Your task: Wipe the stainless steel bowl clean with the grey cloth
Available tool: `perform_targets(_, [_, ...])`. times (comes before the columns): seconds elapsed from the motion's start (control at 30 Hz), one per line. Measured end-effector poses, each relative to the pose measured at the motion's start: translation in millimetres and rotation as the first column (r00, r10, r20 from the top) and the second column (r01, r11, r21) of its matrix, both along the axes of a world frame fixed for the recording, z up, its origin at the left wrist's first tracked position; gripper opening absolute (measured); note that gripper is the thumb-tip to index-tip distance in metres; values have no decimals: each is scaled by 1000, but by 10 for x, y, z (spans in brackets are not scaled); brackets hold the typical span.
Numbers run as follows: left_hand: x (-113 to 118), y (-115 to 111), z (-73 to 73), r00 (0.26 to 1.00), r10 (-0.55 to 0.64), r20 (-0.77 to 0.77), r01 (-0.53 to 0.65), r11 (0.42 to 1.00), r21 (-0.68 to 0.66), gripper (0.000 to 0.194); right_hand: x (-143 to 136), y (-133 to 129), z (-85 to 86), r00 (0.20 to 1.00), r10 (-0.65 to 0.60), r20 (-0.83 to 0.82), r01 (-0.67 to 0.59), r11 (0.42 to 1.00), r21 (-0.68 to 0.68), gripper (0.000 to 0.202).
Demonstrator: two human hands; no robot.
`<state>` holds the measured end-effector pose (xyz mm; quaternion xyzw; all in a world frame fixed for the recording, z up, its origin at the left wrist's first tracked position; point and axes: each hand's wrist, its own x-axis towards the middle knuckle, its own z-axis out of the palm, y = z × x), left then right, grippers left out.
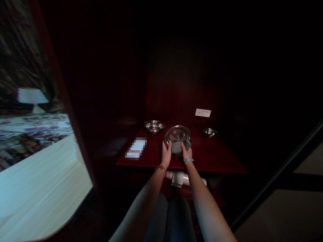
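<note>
A round, shiny metal plate [177, 133] is held tilted above the dark red shelf [212, 156]. My left hand [166, 153] grips its near left edge, thumb on the rim. At the near right edge, my right hand [186, 151] is closed on a grey cloth [176, 148] that lies against the plate's lower rim. Behind and to the left stands a metal bowl [154, 126]. A smaller metal bowl [209, 132] sits at the back right. The fingers under the plate are hidden.
A blurred-out white item [136, 148] lies at the shelf's left. White sockets [203, 112] are on the back wall. Below the shelf is a white cylindrical object [186, 179]. A pale wooden table [42, 188] and a lamp [33, 97] are at left.
</note>
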<state>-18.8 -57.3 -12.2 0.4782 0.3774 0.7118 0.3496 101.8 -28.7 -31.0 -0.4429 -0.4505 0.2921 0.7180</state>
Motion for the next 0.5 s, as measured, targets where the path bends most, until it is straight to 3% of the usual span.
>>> perform_targets(0.13, [21,17,-15,998,-61,13,61,998,33,52,7,-13,1,1000,21,6,-21,1000,-20,48])
perform_targets(0.3, [0,46,-58,999,-38,16,38,999,8,36,16,-5,-14,999,28,36,-26,998,-65,46])
perform_targets(0.5, [-29,52,-51,998,18,56,-17,999,-28,38,7,-7,-18,997,13,79,-7,998,-68,46])
